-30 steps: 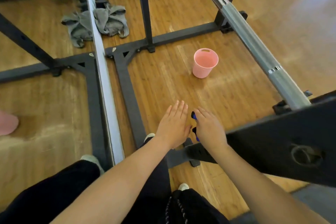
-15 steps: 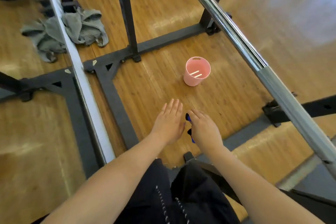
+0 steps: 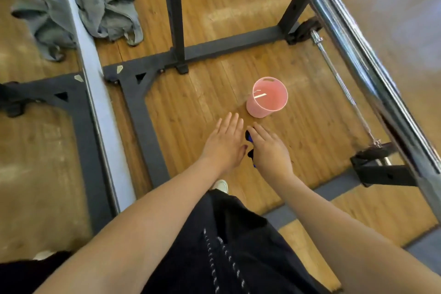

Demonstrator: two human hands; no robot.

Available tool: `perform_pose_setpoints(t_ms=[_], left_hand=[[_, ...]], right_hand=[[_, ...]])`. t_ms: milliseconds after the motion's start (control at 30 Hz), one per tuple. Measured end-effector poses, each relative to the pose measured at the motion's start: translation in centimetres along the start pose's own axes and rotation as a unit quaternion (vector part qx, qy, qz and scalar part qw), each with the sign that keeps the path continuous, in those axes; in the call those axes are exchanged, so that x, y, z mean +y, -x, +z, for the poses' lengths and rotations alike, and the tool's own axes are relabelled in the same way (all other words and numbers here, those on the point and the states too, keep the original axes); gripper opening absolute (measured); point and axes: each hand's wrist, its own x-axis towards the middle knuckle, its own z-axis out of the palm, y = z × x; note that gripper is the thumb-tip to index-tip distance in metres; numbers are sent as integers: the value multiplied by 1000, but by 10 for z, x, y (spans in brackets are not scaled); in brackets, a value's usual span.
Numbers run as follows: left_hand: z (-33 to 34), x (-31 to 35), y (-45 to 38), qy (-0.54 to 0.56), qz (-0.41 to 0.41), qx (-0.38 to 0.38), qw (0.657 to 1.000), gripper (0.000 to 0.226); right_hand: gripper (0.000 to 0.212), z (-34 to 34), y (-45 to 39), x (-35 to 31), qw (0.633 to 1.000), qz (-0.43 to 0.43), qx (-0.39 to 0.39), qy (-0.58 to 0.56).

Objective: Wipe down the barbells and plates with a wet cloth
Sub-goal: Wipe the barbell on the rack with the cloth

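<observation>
Barbell (image 3: 353, 38): chrome, racked off the floor, long axis running diagonally from top centre down to the right edge, its thicker sleeve at the lower right end. Second, thinner bar (image 3: 343, 88): lying lower, beside and roughly parallel to the first, same diagonal heading, near end meeting a black rack bracket (image 3: 381, 169). Left hand (image 3: 224, 143): extended over the wooden floor (image 3: 202, 102), fingers straight and together, pointing away from the body, holding nothing visible. Right hand (image 3: 269, 150): just beside the left, fingers loosely extended; a small dark blue item (image 3: 249, 137) shows at its inner edge, mostly hidden, so whether it is gripped cannot be told. Pink bucket (image 3: 267, 98): upright on the floor, just beyond the fingertips. Grey cloth (image 3: 107, 14): crumpled on the floor at top left, well apart from both hands. Black rack base (image 3: 143, 112): flat on the floor.
</observation>
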Motion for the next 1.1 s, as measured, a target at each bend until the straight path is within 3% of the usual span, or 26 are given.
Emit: perform_pose_setpoints(t_ms=[300, 667, 867, 1100], left_hand=[[59, -13, -74, 40, 4, 3, 999, 68], [126, -74, -153, 29, 40, -7, 999, 67], [190, -77, -222, 29, 77, 38, 996, 68], [260, -51, -321, 3, 124, 49, 991, 69]], right_hand=[[42, 56, -51, 49, 999, 39, 6, -7], [37, 141, -130, 70, 995, 89, -10, 35], [42, 213, -173, 121, 991, 120, -12, 54], [39, 291, -217, 210, 985, 129, 103, 47]])
